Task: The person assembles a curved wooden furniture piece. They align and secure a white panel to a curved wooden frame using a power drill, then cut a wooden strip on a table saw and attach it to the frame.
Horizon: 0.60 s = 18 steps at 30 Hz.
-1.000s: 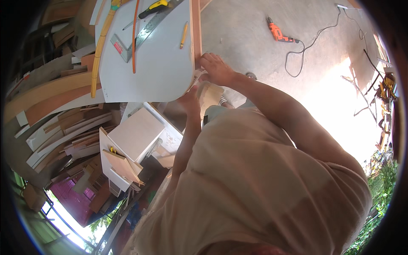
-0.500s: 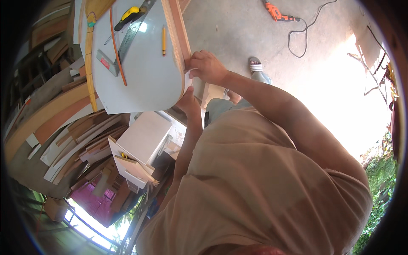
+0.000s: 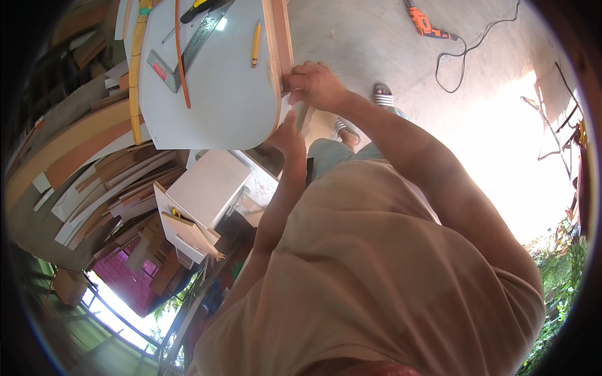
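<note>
A white-faced panel [image 3: 213, 94] with plywood edges and a rounded near corner lies before me. My right hand [image 3: 318, 88] is at its right edge by the corner, fingers curled in and pinching a pale strip [image 3: 301, 113] that shows only in part below them. Just nearer, my left hand [image 3: 287, 135] presses against the rounded edge with its thumb up; its other fingers are hidden. On the panel lie a yellow pencil [image 3: 256, 44], a metal try square [image 3: 188, 56], an orange strip [image 3: 182, 62] and a yellow-and-black utility knife [image 3: 199, 9], cut by the frame edge.
A straw broom [image 3: 135, 81] lies along the panel's left side. An orange power drill [image 3: 425, 24] with a black cord rests on the concrete floor at the far right. Stacked board offcuts [image 3: 113, 188] fill the left. A white box-like cabinet [image 3: 210, 182] stands near my left arm.
The view has shifted, so the panel and tools sit higher and further right. My hands stay at the rounded corner, and less of the pale strip shows between them.
</note>
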Motion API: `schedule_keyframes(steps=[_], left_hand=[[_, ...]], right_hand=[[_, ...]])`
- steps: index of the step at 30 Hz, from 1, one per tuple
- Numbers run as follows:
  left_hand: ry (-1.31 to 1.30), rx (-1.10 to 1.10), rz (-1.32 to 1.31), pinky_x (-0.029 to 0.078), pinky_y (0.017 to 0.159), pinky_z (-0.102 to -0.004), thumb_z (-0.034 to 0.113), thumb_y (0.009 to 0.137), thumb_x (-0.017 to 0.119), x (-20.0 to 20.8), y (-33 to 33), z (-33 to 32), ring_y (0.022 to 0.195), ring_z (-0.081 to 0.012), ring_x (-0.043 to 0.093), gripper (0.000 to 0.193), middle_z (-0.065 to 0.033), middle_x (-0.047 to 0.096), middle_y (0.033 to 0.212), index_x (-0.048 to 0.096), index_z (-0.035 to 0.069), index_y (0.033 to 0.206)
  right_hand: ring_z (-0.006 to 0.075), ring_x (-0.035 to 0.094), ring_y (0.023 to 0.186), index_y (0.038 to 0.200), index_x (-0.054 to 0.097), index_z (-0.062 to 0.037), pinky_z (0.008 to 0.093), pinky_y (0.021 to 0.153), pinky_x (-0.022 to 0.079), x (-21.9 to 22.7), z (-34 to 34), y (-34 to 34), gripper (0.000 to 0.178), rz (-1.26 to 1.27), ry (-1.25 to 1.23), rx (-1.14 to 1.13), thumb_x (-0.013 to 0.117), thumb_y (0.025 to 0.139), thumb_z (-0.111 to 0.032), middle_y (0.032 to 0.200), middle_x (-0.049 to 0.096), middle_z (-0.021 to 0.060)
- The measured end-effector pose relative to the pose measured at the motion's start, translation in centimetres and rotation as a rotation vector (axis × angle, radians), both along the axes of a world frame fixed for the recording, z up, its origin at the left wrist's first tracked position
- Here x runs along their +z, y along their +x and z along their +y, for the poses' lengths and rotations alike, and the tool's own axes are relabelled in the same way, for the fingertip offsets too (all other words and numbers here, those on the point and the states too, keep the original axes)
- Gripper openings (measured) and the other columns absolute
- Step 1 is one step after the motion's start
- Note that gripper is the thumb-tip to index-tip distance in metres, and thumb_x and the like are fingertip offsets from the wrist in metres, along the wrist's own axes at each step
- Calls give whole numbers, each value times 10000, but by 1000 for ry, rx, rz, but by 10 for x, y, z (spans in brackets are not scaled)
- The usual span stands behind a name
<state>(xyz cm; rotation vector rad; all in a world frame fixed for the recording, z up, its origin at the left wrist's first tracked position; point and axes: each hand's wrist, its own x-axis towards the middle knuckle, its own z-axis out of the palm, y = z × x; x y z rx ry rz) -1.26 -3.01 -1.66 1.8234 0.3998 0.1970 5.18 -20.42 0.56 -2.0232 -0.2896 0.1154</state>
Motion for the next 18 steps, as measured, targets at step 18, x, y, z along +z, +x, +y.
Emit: schedule_keyframes(steps=[18], left_hand=[[210, 19, -63, 366, 1088, -448, 245, 765, 854, 37, -3, -15, 1284, -279, 413, 1054, -199, 318, 1402, 77, -17, 1427]], right_hand=[[344, 465, 1243, 1348, 525, -131, 431, 1030, 456, 6, 14, -11, 650, -141, 94, 91, 799, 768, -235, 1347, 385, 144]])
